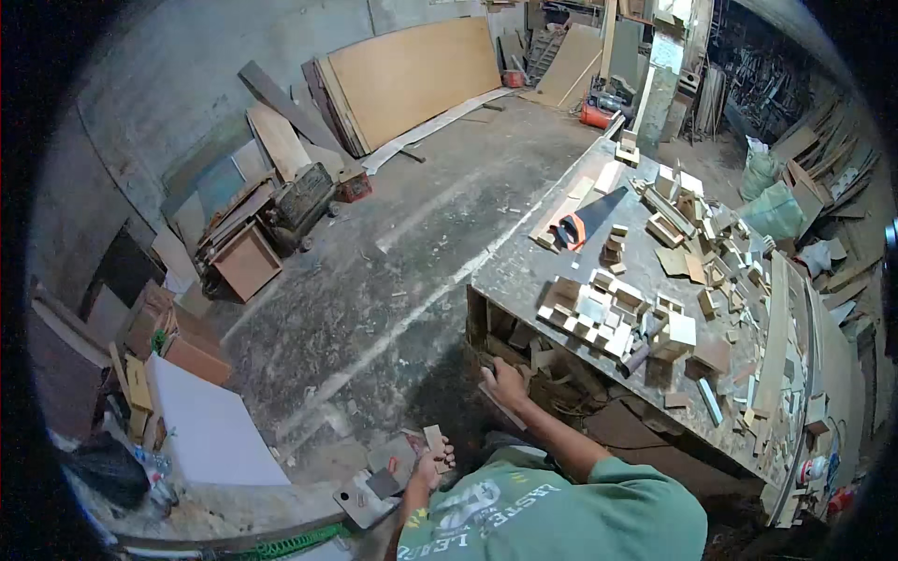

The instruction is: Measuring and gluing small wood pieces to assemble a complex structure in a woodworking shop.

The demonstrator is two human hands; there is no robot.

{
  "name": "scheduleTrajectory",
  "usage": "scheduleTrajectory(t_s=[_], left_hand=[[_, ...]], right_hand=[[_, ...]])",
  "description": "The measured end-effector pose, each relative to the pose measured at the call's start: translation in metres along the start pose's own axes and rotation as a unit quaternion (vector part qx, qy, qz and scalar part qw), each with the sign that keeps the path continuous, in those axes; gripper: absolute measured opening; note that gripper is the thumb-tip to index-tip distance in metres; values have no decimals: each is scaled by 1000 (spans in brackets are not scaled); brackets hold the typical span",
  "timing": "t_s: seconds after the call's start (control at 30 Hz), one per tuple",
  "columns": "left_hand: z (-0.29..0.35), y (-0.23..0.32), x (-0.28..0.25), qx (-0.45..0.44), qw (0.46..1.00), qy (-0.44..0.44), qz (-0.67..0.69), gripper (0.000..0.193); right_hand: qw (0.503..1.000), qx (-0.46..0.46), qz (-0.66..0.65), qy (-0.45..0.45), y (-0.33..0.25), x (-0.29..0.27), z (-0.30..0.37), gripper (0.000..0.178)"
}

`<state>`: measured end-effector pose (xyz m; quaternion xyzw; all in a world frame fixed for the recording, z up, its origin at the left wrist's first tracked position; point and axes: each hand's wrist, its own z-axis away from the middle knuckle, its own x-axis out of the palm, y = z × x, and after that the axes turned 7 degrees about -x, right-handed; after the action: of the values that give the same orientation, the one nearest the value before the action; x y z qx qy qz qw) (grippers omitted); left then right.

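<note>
My left hand (428, 467), low in the middle, is closed around a small pale wood piece (433, 437) that sticks up past the fingers. My right hand (506, 383) is beside the open front corner of the workbench (524, 280), its fingers curled. Whatever it may grip is too small and dark to tell. Just below that hand, the edge of a thin brownish board (500, 408) shows; I cannot tell whether the hand touches it. Several offcuts lie inside the bench's dark shelf (561, 379). Next to my left hand lie a dark flat piece (383, 482) and a light metal-looking plate (363, 502).
On the bench stand a small wooden block assembly (594, 309) and a handsaw (589, 220) with an orange-and-black handle, among many scraps. A white panel (210, 425) leans at the left. Large wood sheets (416, 75) rest against the back wall. A green hose (290, 542) runs along the lower edge.
</note>
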<state>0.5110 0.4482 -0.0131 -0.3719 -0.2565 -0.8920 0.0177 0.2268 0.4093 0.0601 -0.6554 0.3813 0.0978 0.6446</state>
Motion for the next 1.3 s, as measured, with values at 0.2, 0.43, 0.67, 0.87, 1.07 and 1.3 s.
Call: scheduleTrajectory(t_s=[0.2,0.43,0.67,0.87,1.07,1.3], left_hand=[[-48,46,-44,16,984,19,174,33],[-141,179,-30,20,993,111,-38,20],[-244,316,-5,-38,982,89,-165,17],[-323,382,36,-51,925,81,-367,16],[-383,414,143,93,686,-99,-715,30],[-476,425,234,108,459,-424,-773,44]], right_hand=[[995,84,39,-48,60,7,-56,34],[993,99,35,46,79,34,-196,31],[981,161,109,19,89,44,-307,35],[977,207,19,42,89,40,-317,43],[940,324,12,101,74,21,-301,38],[856,449,70,246,67,44,-244,27]])
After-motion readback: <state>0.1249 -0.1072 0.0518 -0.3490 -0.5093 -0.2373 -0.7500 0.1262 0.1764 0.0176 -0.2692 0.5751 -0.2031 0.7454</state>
